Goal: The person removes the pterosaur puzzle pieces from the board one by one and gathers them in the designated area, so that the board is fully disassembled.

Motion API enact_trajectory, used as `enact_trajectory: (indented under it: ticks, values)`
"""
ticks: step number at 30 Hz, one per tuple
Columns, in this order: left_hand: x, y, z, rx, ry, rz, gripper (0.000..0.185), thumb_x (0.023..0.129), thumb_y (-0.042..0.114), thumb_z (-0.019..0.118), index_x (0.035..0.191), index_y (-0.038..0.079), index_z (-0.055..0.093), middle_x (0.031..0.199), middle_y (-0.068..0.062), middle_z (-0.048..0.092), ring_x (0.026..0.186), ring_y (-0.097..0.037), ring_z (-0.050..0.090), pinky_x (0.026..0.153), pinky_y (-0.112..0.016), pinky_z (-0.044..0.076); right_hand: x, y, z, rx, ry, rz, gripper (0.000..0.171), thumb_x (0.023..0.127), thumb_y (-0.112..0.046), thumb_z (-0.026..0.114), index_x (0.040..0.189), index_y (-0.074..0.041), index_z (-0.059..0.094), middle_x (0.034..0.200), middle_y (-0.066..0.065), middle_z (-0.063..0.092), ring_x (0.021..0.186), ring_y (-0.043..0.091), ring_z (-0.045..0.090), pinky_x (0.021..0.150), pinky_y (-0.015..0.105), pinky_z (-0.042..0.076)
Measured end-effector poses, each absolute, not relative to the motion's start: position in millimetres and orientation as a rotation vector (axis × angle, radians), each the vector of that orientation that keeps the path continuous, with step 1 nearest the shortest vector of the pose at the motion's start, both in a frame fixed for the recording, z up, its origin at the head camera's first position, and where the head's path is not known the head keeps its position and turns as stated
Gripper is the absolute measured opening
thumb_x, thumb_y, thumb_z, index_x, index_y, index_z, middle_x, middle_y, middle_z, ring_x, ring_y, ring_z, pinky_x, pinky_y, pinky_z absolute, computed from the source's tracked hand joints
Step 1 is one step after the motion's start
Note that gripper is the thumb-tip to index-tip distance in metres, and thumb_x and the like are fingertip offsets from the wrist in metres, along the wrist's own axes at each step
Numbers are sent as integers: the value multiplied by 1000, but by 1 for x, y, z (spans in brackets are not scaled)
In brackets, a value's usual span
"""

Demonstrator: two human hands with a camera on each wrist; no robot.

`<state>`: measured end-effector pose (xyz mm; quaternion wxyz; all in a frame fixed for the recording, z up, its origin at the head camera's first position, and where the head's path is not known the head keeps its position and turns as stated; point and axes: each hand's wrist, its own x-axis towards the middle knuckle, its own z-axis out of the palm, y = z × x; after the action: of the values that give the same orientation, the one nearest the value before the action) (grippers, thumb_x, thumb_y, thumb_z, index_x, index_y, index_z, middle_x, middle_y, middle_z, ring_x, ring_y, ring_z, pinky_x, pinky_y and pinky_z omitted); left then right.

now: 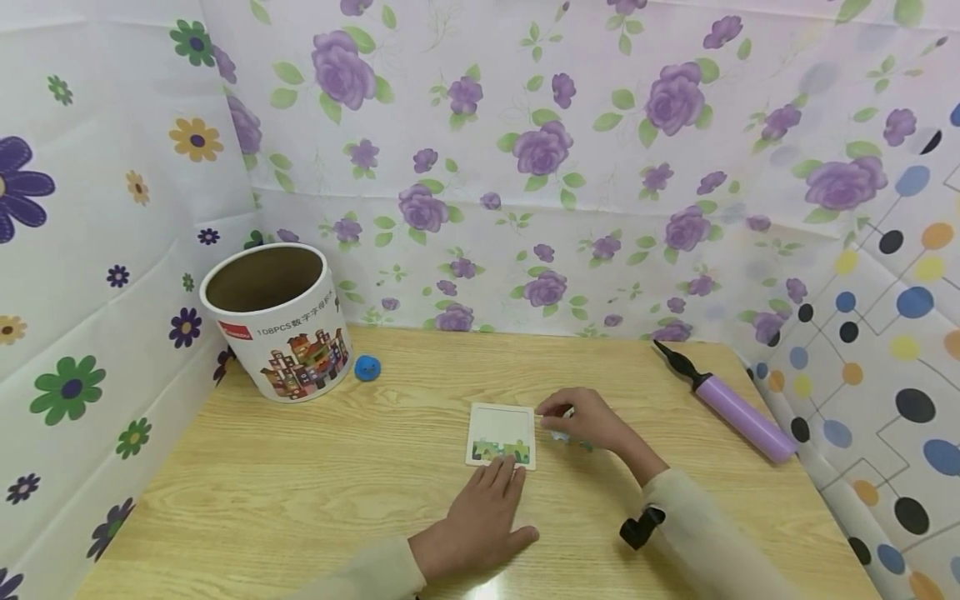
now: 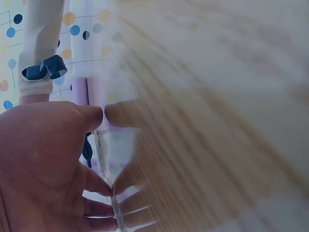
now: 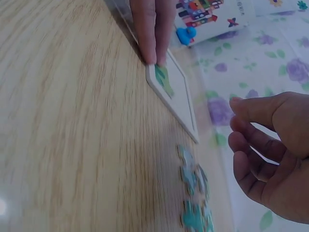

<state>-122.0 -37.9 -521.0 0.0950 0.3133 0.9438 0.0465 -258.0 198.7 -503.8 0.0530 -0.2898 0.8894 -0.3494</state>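
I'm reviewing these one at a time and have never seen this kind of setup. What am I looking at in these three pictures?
There is no machine here: a person works with two bare hands. The wide picture comes from a camera worn on the head; the other two come from cameras on the left and right wrists.

On the wood-grain table lies a jigsaw tray with green pieces along its near side. The left hand rests its fingertips on that edge. The right hand is beside the tray, near loose puzzle pieces; whether it pinches one, I can't tell.

Farther out are a white block bucket, a blue toy duck and a purple hand pump.
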Motion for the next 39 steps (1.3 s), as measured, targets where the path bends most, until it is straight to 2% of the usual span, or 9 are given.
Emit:
enact_trajectory:
  ticks: [13,19,24,39]
  values:
    - [-120,-38,-521,964,2783,112,85,103,64,40,160,1,29,168,-21,20,156,-33,19,120,-47,30,-266,150,-512,-997,2562,-1043,20,97,-19,73,114,-10,79,107,-1,76,92,11,68,81,30,57]
    - [-119,-39,-517,991,2788,96,84,104,63,39,159,0,31,167,-21,21,156,-32,21,120,-45,32,-269,135,-520,-1006,2514,-1036,21,98,-23,71,115,-14,79,108,-4,74,90,6,67,79,28,56]
    - [-119,-40,-516,999,2781,119,83,104,62,40,159,0,30,167,-21,21,156,-31,21,120,-45,32,-269,127,-527,-996,2511,-1048,18,97,-25,74,113,-18,80,105,-9,73,88,4,66,78,27,56]
    - [-120,-43,-521,965,2777,154,88,103,64,39,161,-1,24,168,-21,19,156,-31,19,121,-44,30,-266,113,-536,-1006,2547,-966,13,94,-27,77,104,-21,81,94,-11,67,80,2,63,72,24,54]
